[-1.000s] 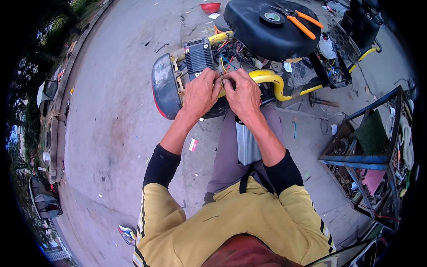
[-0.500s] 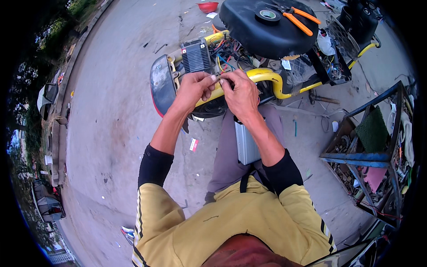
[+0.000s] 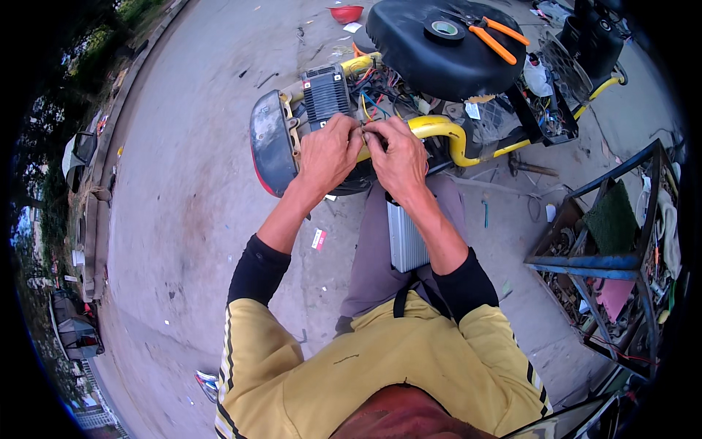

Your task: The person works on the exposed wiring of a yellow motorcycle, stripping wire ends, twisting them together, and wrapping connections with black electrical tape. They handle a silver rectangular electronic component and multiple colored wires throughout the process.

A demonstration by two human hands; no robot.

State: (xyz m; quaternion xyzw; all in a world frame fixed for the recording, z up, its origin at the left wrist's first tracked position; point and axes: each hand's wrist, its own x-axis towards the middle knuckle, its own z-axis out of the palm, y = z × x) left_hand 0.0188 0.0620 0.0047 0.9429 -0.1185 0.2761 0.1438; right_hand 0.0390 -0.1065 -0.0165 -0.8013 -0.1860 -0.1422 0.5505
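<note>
My left hand (image 3: 327, 152) and my right hand (image 3: 400, 150) meet fingertip to fingertip over the yellow tube frame (image 3: 439, 126) of a vehicle. Both are closed in a pinch; what sits between the fingers is too small and covered to make out. Just beyond them run loose coloured wires (image 3: 371, 106). Left of the wires, a black finned box (image 3: 326, 94) rests on the frame, close to my left fingers. Below my right wrist, a silver finned box (image 3: 404, 238) lies between my thighs.
On the black seat (image 3: 398, 55) lie orange-handled pliers (image 3: 499, 42) and a tape roll (image 3: 444, 29). A hammer (image 3: 534, 168) is on the ground to the right, near a metal-framed bin (image 3: 585, 262) of scrap. A red bowl (image 3: 346, 14) stands farther off.
My left hand has turned over, its back now facing up and fingers curled in more. The right hand keeps its pinch almost in place. The view has shifted slightly.
</note>
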